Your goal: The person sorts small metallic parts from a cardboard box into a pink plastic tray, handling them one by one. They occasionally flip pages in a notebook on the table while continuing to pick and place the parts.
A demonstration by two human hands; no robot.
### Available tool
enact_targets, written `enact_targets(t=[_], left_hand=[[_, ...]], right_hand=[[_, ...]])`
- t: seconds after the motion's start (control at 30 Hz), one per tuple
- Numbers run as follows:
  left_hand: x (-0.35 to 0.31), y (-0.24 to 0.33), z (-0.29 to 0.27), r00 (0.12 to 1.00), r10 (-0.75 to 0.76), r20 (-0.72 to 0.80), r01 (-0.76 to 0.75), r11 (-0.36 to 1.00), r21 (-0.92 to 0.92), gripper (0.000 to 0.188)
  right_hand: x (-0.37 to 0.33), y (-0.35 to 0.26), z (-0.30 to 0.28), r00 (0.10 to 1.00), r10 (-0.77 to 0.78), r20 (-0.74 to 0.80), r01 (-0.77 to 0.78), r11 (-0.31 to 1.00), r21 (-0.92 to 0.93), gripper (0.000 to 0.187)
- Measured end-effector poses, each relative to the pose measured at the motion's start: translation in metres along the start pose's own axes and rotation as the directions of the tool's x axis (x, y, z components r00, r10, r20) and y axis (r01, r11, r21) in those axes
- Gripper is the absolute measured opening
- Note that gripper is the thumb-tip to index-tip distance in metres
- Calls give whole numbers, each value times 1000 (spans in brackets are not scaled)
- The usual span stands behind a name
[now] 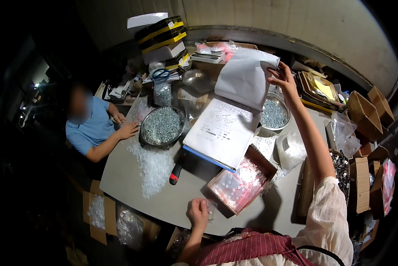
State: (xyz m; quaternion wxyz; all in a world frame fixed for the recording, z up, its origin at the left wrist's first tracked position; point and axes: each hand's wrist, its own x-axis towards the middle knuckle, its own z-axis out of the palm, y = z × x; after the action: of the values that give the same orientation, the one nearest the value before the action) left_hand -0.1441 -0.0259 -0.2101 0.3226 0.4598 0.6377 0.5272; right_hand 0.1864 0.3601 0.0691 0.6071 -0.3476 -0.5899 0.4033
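Observation:
My right hand (pixel 285 80) reaches far across the table and pinches the edge of a lifted white page (pixel 241 77). The page curls up from an open ledger (pixel 221 133) of handwritten sheets with a blue lower edge. Close to the table's near edge, my left hand (pixel 199 213) has its fingers closed on a small clear plastic bag (pixel 211 210). Beside that hand stands an open cardboard box (pixel 223 201) full of small clear bags with red edges. A red-and-black handle (pixel 176 173) sticks out by the ledger's left corner.
A metal bowl of small metal parts (pixel 162 126) stands left, another bowl (pixel 274 113) behind the ledger's right side. White plastic pieces (pixel 152 170) lie heaped on the table. At left a co-worker in a blue shirt (pixel 92 126) rests a hand (pixel 128 130) near the bowl. Boxes (pixel 365 115) crowd the right.

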Motion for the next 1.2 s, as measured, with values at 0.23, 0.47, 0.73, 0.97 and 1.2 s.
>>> enact_targets(t=[0.23, 0.47, 0.73, 0.97, 1.2], left_hand=[[2, 8, 4, 1000, -20, 22, 22, 997, -72, 10], [-2, 0, 1, 999, -34, 6, 35, 997, -68, 10], [-4, -5, 0, 993, -102, 52, 111, 974, -199, 10], [-14, 86, 23, 964, 38, 263, 49, 947, -318, 10], [-21, 150, 39, 941, 142, 308, -61, 964, -257, 8]], right_hand=[[44, 94, -90, 958, 250, -142, -220, 955, 199, 51], [-3, 117, -85, 777, 608, -161, -459, 723, 517, 29], [-129, 58, -25, 948, 236, -215, -199, 963, 183, 28], [-299, 0, 53, 835, 243, 494, -112, 953, -280, 31], [-350, -48, 74, 828, 218, 516, 9, 916, -401, 21]])
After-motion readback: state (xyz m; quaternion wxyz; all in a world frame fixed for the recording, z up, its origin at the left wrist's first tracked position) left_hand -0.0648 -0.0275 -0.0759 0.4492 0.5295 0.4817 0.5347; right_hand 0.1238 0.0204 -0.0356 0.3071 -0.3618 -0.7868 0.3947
